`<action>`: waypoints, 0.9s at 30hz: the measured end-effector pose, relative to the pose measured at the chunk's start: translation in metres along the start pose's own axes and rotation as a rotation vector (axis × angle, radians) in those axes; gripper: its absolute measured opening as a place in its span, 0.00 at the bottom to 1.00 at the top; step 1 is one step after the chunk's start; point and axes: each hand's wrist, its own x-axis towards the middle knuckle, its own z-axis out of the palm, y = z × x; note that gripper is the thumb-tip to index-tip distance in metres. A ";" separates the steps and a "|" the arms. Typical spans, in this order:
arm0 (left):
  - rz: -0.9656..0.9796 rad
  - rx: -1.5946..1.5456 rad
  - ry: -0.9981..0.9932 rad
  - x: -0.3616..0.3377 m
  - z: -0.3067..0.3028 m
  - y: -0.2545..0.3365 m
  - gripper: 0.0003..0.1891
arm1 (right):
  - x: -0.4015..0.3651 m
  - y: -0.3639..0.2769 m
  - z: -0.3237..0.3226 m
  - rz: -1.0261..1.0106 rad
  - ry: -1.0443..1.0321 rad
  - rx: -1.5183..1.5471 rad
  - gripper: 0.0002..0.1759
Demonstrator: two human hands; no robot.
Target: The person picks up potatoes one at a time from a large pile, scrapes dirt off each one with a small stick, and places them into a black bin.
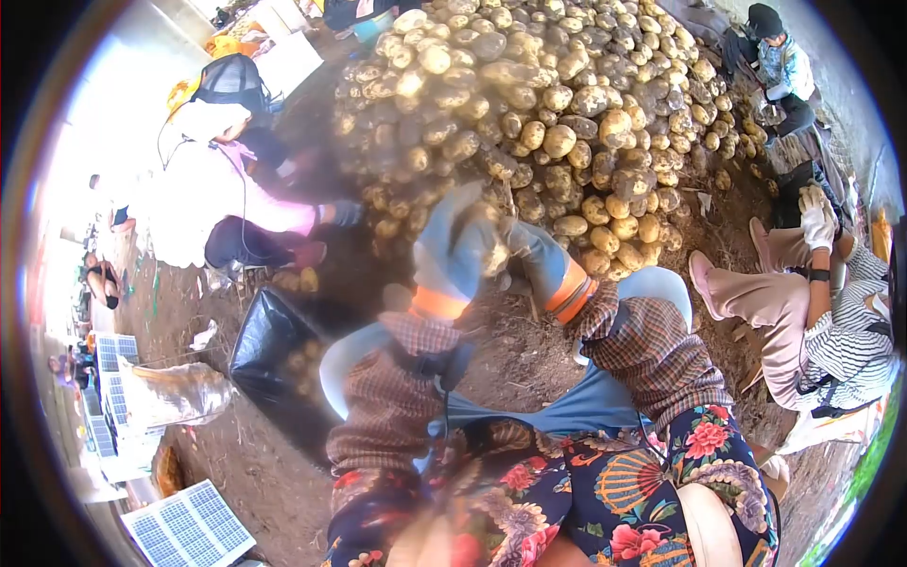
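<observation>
As our gloved left hand (pixel 455 241) and right hand (pixel 537 257) came close together beside the potato heap (pixel 605 132), a potato (pixel 495 258) showed between them. Through the blur, we could not tell either hand's grip. We had a black bag (pixel 274 345) left of the left hand.

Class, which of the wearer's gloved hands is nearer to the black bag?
Left. The left hand is ahead and right of the black bag; the right hand is farther right.

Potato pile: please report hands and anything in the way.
Left hand, right hand close together at potato pile. Grip blurred, cannot confirm. Co-worker's hand nearby, left side, not touching. Black bag lower left.
</observation>
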 end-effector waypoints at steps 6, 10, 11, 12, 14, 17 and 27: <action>-0.099 -0.035 0.245 0.006 -0.018 -0.036 0.11 | 0.017 0.030 0.008 0.039 -0.119 0.149 0.38; -0.233 -0.156 0.358 0.015 -0.033 -0.043 0.10 | 0.018 0.016 0.018 0.087 -0.302 0.400 0.40; -0.465 -0.471 0.459 0.018 -0.033 -0.027 0.10 | 0.016 0.009 0.028 0.122 -0.216 0.443 0.38; -0.409 -0.472 0.378 0.016 -0.036 -0.019 0.12 | 0.018 0.007 0.031 0.130 -0.184 0.452 0.38; -0.265 -0.395 0.176 0.009 -0.046 -0.016 0.19 | 0.027 0.008 0.030 0.119 -0.176 0.434 0.39; 0.005 -0.143 -0.075 -0.001 -0.046 -0.019 0.34 | 0.042 0.016 0.013 0.063 -0.300 0.332 0.42; -0.101 -0.170 -0.065 -0.003 -0.035 -0.010 0.27 | 0.036 0.018 0.009 0.126 -0.271 0.162 0.46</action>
